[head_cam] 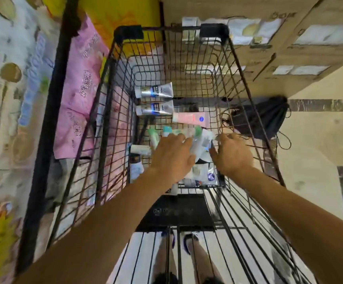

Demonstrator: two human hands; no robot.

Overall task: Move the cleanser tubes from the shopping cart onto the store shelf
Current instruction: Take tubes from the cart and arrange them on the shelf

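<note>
Both arms reach down into the black wire shopping cart point(240, 64); the left hand point(173, 154) lies palm-down over the heap of cleanser tubes point(197, 173) on the basket floor, its fingers curled round a pale clear-wrapped tube point(200, 143) that sticks out past the knuckles toward the other hand; the right hand point(231, 153) hovers just beside that tube, fingers loosely bent and spread, and whether they touch anything cannot be told, since blur hides the tips; beyond the left hand's fingertips lie green-capped tubes point(166, 131); further ahead, between both hands' reach, a pink tube point(191, 117) lies crosswise; further still, two silver tubes point(155, 99) with dark blue labels lie side by side against the basket's left wall; left of the left wrist, small white tubes point(139, 149) rest by the wire; outside the cart, left of the left arm, pink packages point(78, 95) sit on a dark-edged shelf point(49, 124); ahead and right of the right hand stand cardboard boxes point(289, 48); a black drawstring bag point(267, 117) lies on the floor just beyond the right hand, outside the wire.
</note>
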